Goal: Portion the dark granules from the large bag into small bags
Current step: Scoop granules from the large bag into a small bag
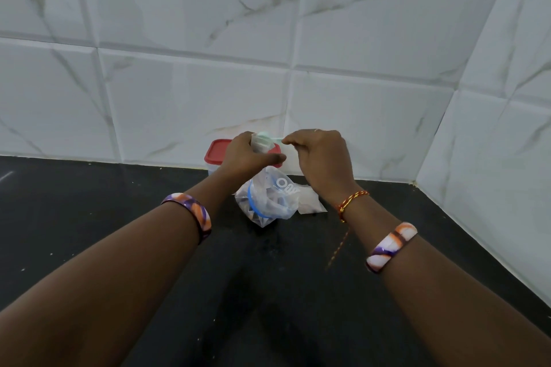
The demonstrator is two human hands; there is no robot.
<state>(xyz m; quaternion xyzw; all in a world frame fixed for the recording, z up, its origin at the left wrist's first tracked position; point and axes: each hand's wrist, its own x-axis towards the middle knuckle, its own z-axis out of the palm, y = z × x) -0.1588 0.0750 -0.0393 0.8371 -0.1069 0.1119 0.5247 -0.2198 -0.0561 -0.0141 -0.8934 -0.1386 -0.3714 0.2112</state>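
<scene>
The large bag (269,201) stands on the black counter (119,217), a little in front of the tiled wall (268,39), and it is between your two forearms. It is of clear plastic with a white print and a blue line on it, and dark content shows through the lower part; whether these are the granules, you cannot tell for sure from here. Above this bag your left hand (243,156) holds a small bag (261,144) of clear plastic, with the fingers curled round it, so the hand is closed on the small bag. At the top of the small bag there is a pale green spoon (268,138), its bowl at the bag's mouth and its handle pointing to your right. Your right hand (320,161) pinches the end of this handle with curled fingers, and it has a ring on one finger.

Just to the right of the large bag, another flat plastic bag (310,201) lies on the counter, partly hidden behind your right wrist. Behind your left hand stands a clear container with a red lid (216,150), close to the wall. On your left forearm is a purple and orange bangle (190,214). On your right forearm is a white, orange and purple bangle (392,246), and nearer to the wrist a red and yellow thread (351,201) with one loose end hanging down.
</scene>
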